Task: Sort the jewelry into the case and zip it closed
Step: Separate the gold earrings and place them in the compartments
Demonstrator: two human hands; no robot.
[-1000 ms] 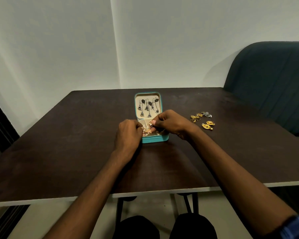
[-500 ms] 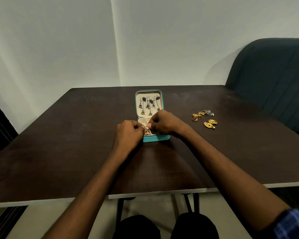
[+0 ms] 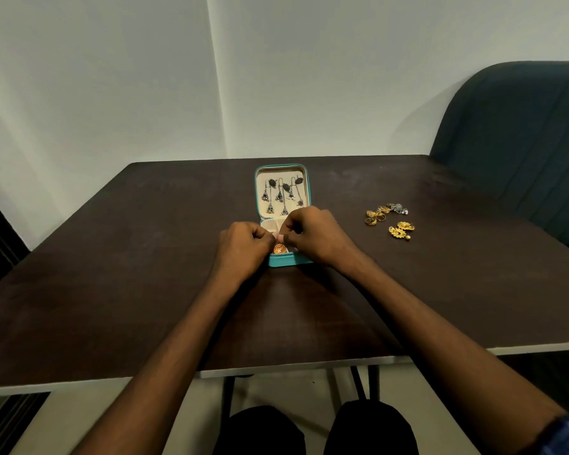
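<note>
- Both hands meet over the open case (image 3: 289,259) mid-counter (image 3: 145,290).
- Left hand (image 3: 243,246) and right hand (image 3: 312,233) have fingers curled together, pinching a round gold earring (image 3: 279,248) above the front compartment.
- It's light, small and delicate, I'd judge; hold the rim, not the post.
- More gold pieces (image 3: 388,220) wait well to the right.

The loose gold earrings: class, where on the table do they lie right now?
In the head view, the loose gold earrings lie on the dark table, to the right of the open teal jewelry case and beyond the right hand.
</note>
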